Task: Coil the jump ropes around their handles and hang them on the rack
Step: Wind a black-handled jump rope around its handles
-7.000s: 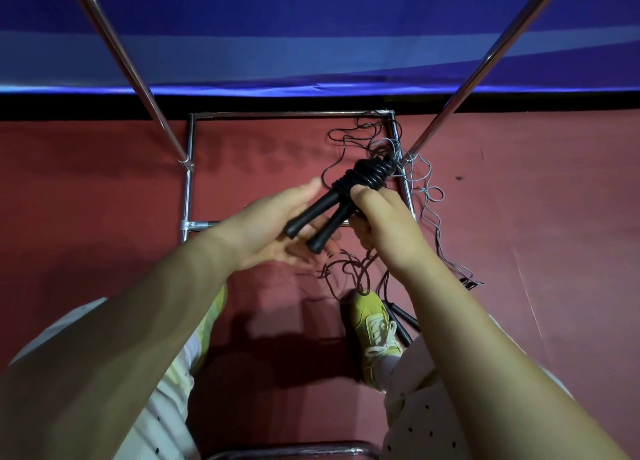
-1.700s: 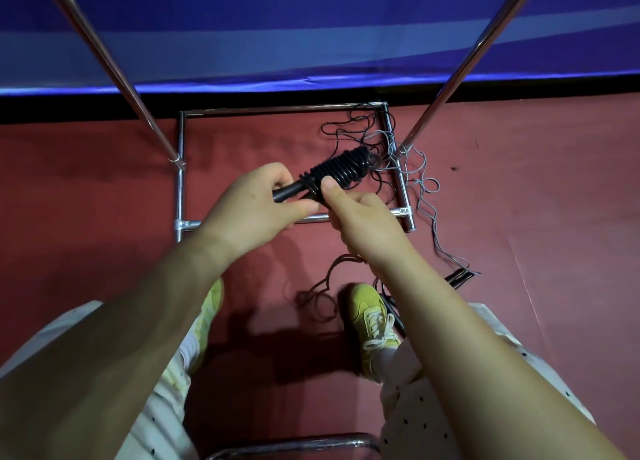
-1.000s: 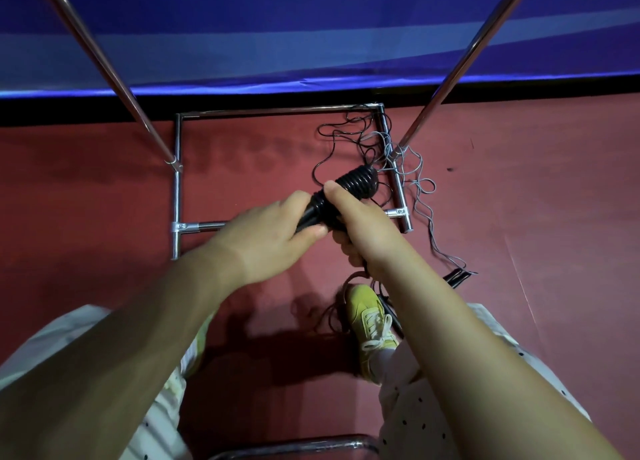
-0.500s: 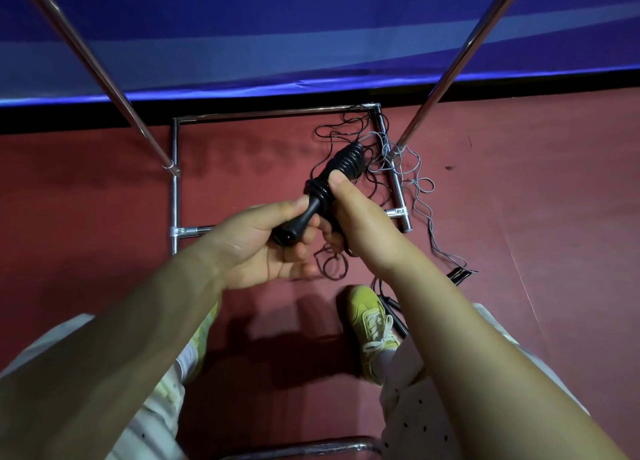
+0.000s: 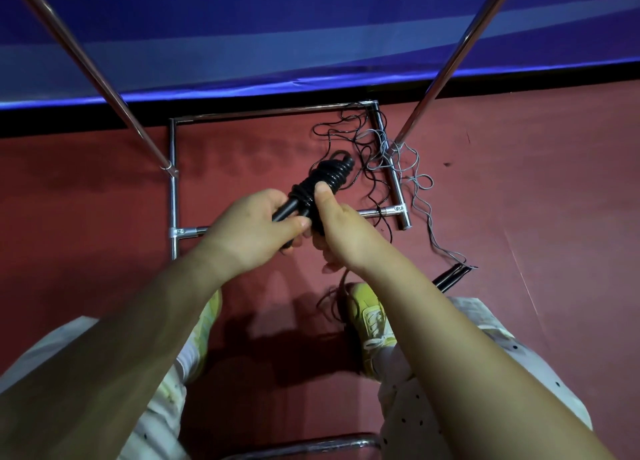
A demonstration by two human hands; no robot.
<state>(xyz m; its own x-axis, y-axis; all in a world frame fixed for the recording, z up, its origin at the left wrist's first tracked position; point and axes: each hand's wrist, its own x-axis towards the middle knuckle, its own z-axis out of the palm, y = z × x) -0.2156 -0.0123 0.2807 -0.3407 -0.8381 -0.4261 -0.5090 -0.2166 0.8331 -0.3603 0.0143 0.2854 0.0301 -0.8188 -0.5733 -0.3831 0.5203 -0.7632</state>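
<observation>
A black jump rope (image 5: 323, 181) is wound in tight coils around its paired handles, which point up and to the right. My left hand (image 5: 252, 231) grips the bare lower ends of the handles. My right hand (image 5: 341, 231) holds the coiled part, thumb pressed on the windings. A loose black tail hangs below my right hand toward the floor. The chrome rack (image 5: 172, 189) stands in front of me, its two uprights rising to the top corners.
Loose black and grey ropes (image 5: 394, 161) lie tangled over the rack's right base bar. Another pair of black handles (image 5: 450, 279) lies on the red floor at right. My yellow shoes (image 5: 369, 317) stand below. A blue wall runs behind.
The coiled handles have tilted and shifted slightly as both hands turn them. The dangling loop below my hands has shortened, and the coil has grown by a wrap.
</observation>
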